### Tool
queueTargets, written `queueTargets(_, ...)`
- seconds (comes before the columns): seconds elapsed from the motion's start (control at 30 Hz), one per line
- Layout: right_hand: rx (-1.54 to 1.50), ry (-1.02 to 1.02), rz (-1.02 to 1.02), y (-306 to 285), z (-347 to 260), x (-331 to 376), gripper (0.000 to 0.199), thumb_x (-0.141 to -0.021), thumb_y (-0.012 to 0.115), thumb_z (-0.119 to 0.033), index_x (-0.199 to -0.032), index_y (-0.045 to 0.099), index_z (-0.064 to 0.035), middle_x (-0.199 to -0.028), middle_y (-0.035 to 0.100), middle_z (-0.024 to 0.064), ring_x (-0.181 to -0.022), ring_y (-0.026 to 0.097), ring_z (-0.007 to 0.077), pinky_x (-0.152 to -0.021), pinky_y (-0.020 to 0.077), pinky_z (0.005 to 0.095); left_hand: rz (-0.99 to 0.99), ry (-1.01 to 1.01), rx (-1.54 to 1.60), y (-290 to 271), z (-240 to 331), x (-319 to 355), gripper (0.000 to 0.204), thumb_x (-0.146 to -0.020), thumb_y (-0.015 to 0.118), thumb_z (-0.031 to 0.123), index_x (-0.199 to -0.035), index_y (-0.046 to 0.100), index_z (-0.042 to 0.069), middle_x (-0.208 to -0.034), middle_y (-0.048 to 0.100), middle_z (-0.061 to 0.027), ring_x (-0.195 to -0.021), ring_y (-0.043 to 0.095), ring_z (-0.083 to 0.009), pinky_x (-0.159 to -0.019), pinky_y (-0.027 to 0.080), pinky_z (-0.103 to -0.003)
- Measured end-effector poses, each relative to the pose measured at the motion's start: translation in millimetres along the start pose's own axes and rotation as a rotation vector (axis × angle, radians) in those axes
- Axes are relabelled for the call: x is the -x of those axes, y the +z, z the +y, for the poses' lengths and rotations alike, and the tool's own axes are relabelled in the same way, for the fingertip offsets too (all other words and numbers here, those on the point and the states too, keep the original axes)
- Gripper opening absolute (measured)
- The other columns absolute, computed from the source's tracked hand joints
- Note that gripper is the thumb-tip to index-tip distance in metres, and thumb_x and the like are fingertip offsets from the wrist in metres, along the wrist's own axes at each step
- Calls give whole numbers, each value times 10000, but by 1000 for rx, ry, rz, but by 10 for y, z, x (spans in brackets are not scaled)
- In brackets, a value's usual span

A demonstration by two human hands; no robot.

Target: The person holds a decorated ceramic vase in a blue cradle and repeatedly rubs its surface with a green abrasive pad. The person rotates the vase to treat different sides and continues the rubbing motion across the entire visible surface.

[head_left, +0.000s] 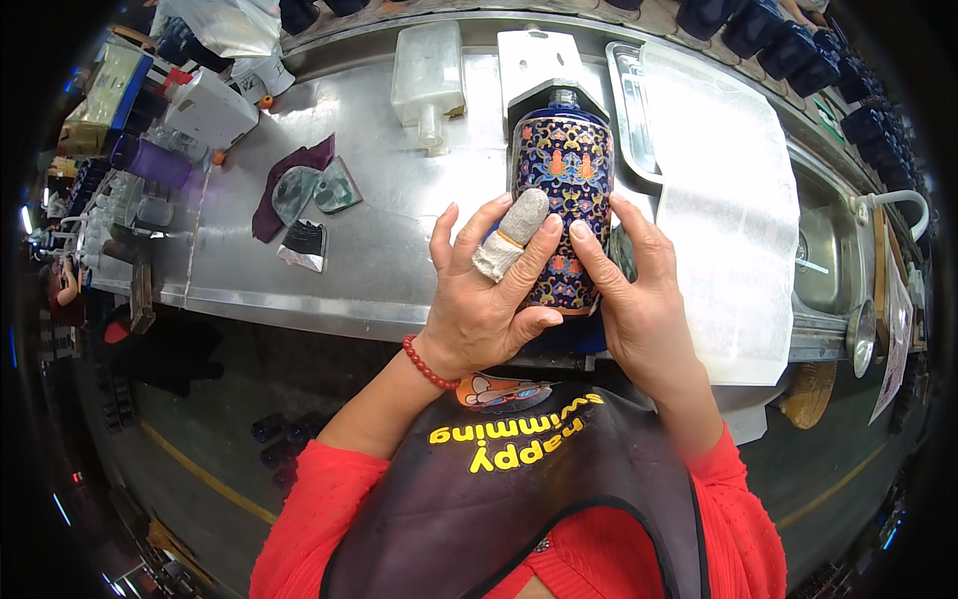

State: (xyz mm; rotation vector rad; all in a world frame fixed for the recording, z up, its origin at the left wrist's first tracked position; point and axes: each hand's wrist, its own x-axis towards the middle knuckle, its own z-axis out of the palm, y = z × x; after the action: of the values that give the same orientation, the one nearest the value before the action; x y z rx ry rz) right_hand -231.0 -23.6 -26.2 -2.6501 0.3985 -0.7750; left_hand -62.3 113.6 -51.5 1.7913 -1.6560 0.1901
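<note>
A dark blue bottle [564, 150] lies with its neck pointing away from me, its front covered by a colourful floral pattern. My left hand [481, 299] rests on the bottle's left side, fingers spread, with a grey and white finger cover [512, 236] on one finger. The thumb of that hand stands off the bottle's lower part. My right hand [644, 295] lies along the right side, one fingertip on the patterned face and another on the edge. Both hands press or smooth the surface with stretched fingers. The bottle's underside and some right-hand fingers are hidden.
Left on the metal worktable [369, 250] lie green scraper-like pieces [337, 187], a purple cloth [264, 215] and a black brush-like piece [303, 243]. A clear bottle [427, 80] stands beyond. White sheets [723, 220], a metal tray [634, 110] and a sink [828, 260] are right.
</note>
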Motion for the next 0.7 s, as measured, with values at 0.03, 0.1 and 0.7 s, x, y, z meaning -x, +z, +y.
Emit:
queueTargets(0.03,1,-1,1,-1,2,-1,722,-774,647,108,-1448,623,-150,-1506,450,229,-1291,506,437,-1095,440,508,-1,0,-3,3,3,2,766,-1025,386,683,-1487,587,105,-1488,574,-89,-1393,432,-327,-1205,143,-597)
queueTargets(0.1,-4,-6,0,-7,3,-2,724,-772,647,110,-1448,623,-148,-1505,453,228,-1292,508,436,-1095,441,507,4,1,-5,6,11,4,767,-1026,383,683,-1491,583,106,-1492,570,-88,-1394,429,-326,-1206,143,-597)
queueTargets(0.7,-49,-33,1,-33,33,57,703,-778,625,125,-1434,631,-127,-1478,480,245,-1283,534,436,-1083,453,502,23,-8,76,29,10,126,757,-1028,403,677,-1475,594,96,-1490,575,-124,-1403,421,-327,-1210,150,-578)
